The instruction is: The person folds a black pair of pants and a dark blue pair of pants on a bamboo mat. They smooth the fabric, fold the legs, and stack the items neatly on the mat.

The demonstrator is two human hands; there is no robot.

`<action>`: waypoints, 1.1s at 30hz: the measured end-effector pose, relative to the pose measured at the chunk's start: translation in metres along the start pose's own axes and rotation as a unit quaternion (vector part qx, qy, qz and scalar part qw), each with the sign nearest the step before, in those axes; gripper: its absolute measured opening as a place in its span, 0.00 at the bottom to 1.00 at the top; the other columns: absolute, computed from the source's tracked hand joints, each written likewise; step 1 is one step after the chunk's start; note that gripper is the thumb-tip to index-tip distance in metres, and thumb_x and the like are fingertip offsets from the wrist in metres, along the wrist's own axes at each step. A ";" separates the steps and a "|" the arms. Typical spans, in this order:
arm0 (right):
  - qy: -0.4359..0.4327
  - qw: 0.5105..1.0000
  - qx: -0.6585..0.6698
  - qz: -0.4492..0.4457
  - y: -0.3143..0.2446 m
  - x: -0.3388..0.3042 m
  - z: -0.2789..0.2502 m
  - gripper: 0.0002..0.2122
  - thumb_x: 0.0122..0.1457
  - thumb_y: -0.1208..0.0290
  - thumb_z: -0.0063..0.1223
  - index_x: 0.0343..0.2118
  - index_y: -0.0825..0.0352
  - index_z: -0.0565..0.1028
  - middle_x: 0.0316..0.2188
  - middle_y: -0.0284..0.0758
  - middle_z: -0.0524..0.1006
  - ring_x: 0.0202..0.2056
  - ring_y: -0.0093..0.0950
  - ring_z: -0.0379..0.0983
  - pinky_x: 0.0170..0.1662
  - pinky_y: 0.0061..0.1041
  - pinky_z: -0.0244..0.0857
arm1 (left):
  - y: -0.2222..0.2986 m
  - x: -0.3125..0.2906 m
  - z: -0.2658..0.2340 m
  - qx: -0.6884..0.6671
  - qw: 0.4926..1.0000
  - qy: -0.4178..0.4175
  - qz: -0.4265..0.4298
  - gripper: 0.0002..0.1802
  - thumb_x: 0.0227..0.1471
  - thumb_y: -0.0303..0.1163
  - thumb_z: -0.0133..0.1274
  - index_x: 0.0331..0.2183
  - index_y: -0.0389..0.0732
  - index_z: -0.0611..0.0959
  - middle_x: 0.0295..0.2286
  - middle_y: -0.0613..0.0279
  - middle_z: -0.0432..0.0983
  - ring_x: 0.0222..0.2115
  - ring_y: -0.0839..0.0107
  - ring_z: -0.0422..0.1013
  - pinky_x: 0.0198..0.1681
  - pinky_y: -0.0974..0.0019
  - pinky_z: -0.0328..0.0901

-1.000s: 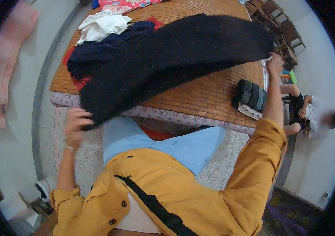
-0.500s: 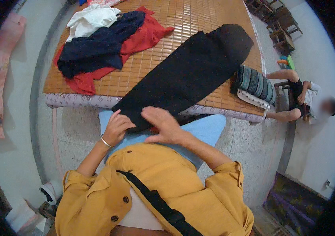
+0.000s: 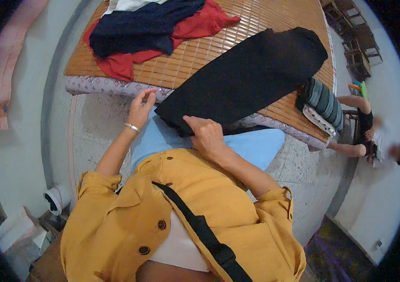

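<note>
A pair of folded black trousers [image 3: 247, 77] stretches diagonally over the bed, its narrow near end hanging past the edge above my lap. On that near end lies my right hand [image 3: 205, 135], its fingers bent against the cloth and partly hidden. My left hand [image 3: 142, 107] is raised just left of the trousers' corner, close to the bed edge. It is open, with fingers slightly curved and nothing held.
A slatted mat [image 3: 209, 56] covers the bed. Navy [image 3: 138, 33] and red clothes [image 3: 204, 21] lie at the far left, and folded striped cloth [image 3: 324, 103] at the right. Beyond the bed sits a person [image 3: 367, 136]; wooden stools [image 3: 357, 58] stand behind.
My left hand has come off the trousers' near corner and moved up and left. The right hand has gone from flat and spread to bent on the near end. The view has shifted.
</note>
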State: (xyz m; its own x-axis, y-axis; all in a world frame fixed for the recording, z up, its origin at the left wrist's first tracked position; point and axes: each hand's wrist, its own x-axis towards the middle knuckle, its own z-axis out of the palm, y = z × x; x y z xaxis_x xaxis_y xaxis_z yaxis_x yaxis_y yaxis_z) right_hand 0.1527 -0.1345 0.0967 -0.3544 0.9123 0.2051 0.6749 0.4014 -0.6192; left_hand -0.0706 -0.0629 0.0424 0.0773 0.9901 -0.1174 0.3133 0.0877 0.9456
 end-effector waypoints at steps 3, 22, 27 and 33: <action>0.021 1.000 0.007 0.007 -0.003 0.001 -0.014 0.22 0.34 0.80 0.54 0.39 0.67 0.71 0.31 0.40 0.75 0.32 0.38 0.73 0.33 0.33 0.67 | -0.029 0.005 0.007 -0.286 0.932 -0.078 -0.208 0.22 0.55 0.47 0.42 0.39 0.38 0.76 0.35 0.63 0.73 0.35 0.75 0.68 0.41 0.68 0.63; -0.072 0.987 0.134 -0.052 -0.042 0.026 0.017 0.26 0.36 0.81 0.54 0.45 0.71 0.68 0.45 0.49 0.69 0.48 0.41 0.66 0.50 0.35 0.61 | 0.049 0.027 -0.073 -0.294 0.933 -0.158 -0.136 0.28 0.43 0.29 0.52 0.48 0.33 0.67 0.38 0.59 0.72 0.40 0.71 0.68 0.45 0.69 0.63; -0.188 0.924 0.321 -0.087 -0.069 0.049 0.018 0.23 0.41 0.83 0.49 0.46 0.73 0.68 0.43 0.51 0.70 0.43 0.42 0.70 0.47 0.32 0.64 | 0.056 -0.011 -0.119 -0.283 0.951 -0.076 -0.096 0.26 0.38 0.33 0.53 0.42 0.34 0.70 0.33 0.56 0.73 0.36 0.65 0.70 0.42 0.66 0.64; -0.285 0.861 0.419 -0.053 -0.089 0.063 -0.012 0.23 0.44 0.83 0.47 0.48 0.71 0.67 0.35 0.54 0.72 0.36 0.43 0.73 0.39 0.30 0.65 | 0.031 -0.018 -0.167 -0.322 0.927 -0.167 -0.088 0.17 0.36 0.38 0.53 0.29 0.36 0.74 0.32 0.57 0.72 0.36 0.67 0.69 0.41 0.69 0.63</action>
State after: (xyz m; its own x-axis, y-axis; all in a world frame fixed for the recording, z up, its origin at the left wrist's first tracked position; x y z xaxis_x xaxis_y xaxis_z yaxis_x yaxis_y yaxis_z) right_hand 0.0779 -0.1114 0.1733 -0.8063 0.5904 0.0365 0.0006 0.0626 -0.9980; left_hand -0.2199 -0.0591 0.1248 0.4022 0.8739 -0.2729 -0.2739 0.3993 0.8750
